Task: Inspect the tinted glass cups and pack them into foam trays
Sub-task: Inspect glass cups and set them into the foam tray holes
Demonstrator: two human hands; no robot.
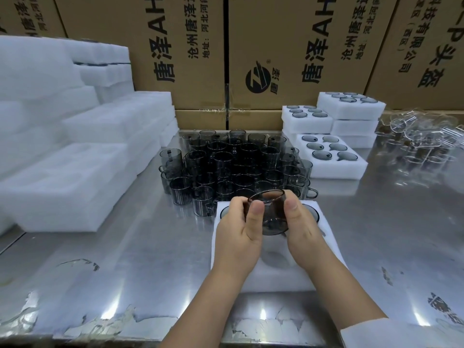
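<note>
Both the left hand (238,229) and right hand (300,226) curl their fingers (257,212) around one tinted glass cup (272,214), tilted above the foam tray (273,277) on the steel desk (150,259), just before the clustered cups (233,167).

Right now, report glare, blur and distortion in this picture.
Head view: lamp glare streaks the steel table; wide-angle distortion tilts the cartons outward; the clear glassware far right is smeared; the tinted cup between left hand and right hand looks sharp.
</note>
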